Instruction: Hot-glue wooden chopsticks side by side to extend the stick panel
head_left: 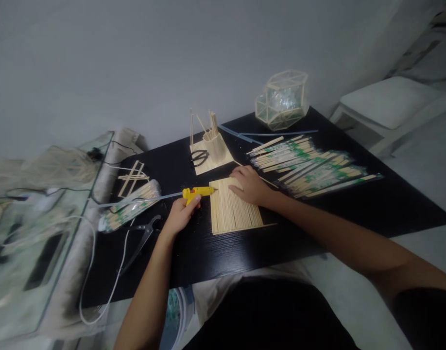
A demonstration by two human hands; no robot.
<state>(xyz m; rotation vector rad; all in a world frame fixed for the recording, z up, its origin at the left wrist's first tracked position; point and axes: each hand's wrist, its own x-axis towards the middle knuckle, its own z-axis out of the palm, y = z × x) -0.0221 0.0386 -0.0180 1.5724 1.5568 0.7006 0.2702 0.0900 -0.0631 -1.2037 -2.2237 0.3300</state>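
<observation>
My left hand is wrapped round the handle of a yellow glue gun, whose nozzle points right at the upper left of a flat chopstick panel. A pale, translucent glue stick sticks out of the gun's back end. Over the panel's upper right corner lies my right hand, thumb and fingers apart; its fingertips rest at the far edge. The panel is made of chopsticks laid side by side, and one stick pokes out at its near right corner.
Behind the panel stands a chopstick holder on a wooden base, with black scissors beside it. Wrapped chopsticks lie right; another pack, pliers and a white cord are left. A geometric stick frame stands far back.
</observation>
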